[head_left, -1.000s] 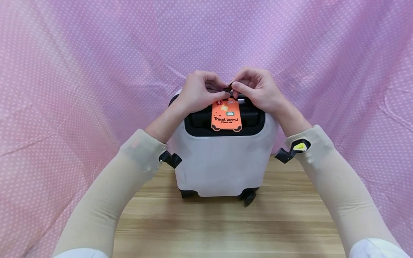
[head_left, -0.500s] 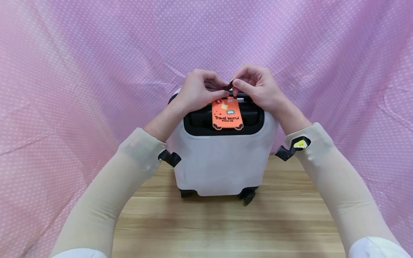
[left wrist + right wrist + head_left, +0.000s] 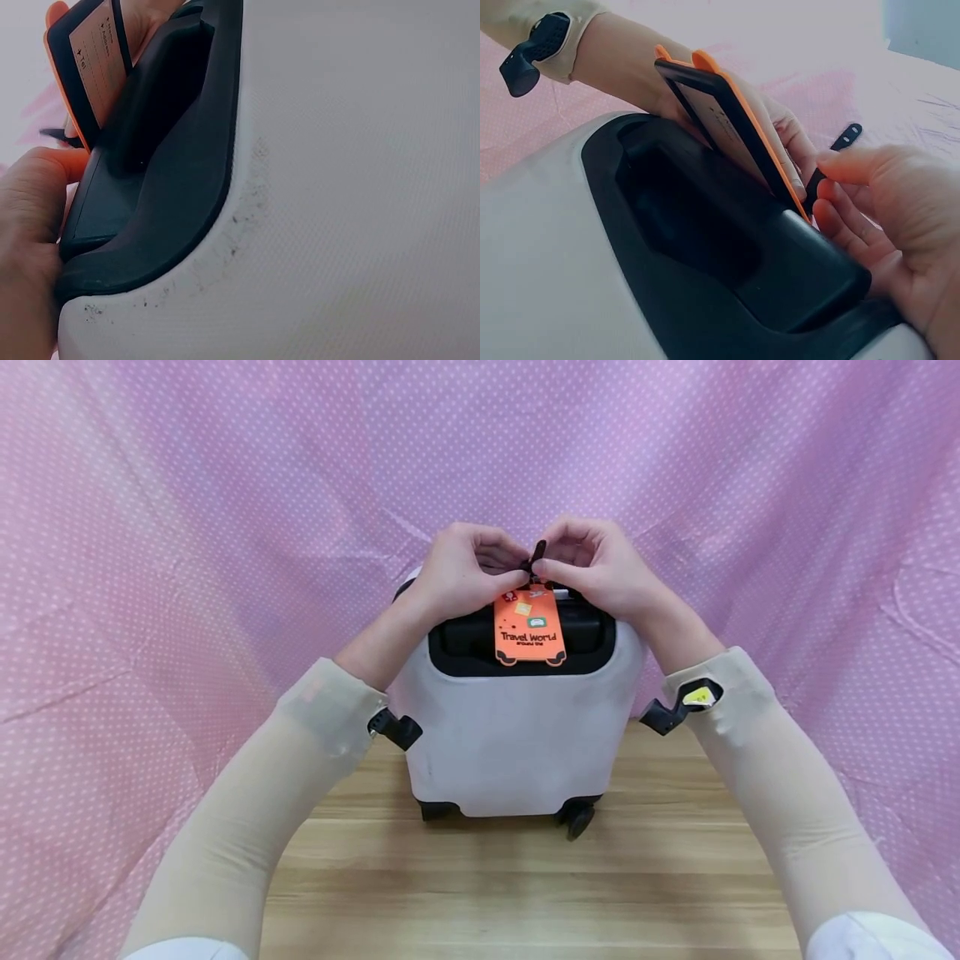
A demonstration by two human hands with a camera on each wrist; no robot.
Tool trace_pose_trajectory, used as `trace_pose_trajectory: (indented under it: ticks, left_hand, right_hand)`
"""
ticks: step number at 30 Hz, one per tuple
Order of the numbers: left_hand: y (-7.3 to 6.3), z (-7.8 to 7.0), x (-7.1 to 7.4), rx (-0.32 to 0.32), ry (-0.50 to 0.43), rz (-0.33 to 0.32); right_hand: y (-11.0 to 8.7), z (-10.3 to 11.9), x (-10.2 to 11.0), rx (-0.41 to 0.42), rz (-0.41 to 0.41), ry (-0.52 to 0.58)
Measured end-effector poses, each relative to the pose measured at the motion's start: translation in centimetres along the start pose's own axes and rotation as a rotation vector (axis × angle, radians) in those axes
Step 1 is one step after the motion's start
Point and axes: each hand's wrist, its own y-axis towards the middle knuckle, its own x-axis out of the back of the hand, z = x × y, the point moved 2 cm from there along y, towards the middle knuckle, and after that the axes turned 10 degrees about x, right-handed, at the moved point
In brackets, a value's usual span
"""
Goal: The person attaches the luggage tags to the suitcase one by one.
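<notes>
An orange luggage tag lettered "Travel World" hangs in front of the black handle recess of a pale suitcase. From the tag's top runs a black strap, its free end sticking up between my hands. My left hand pinches around the strap's base above the tag, thumb toward me. Thumb and fingers of my right hand pinch the strap just beside it. Holes show near the strap's tip in the right wrist view. The tag's back, with printed name and address lines, faces the left wrist camera.
The suitcase stands on a wood-grain floor, a black caster at its lower right. Pink dotted cloth hangs behind and to both sides. Black camera mounts sit on both wrists.
The strap's free end has come up and now points upward between the fingertips. My right hand rose slightly, then lowered, its thumb moving closer to the left thumb. The left hand stays nearly still.
</notes>
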Motion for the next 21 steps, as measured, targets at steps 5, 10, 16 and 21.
trace_pose_trajectory:
  ticks: [5, 10, 16, 21]
  left_hand:
    - [0.07, 0.12, 0.09, 0.014, -0.025, -0.007]
    - [-0.07, -0.07, 0.18, 0.026, -0.004, -0.021]
    - [-0.21, -0.41, 0.18, 0.033, 0.056, -0.029]
    - [-0.22, -0.4, 0.18, 0.05, 0.059, -0.022]
  right_hand:
    - [0.11, -0.17, 0.01, -0.002, -0.018, -0.025]
    - [0.07, -0.07, 0.03, 0.013, -0.002, -0.011]
    - [-0.06, -0.04, 0.2, 0.037, 0.011, 0.034]
    - [-0.16, -0.01, 0.26, 0.047, 0.011, 0.048]
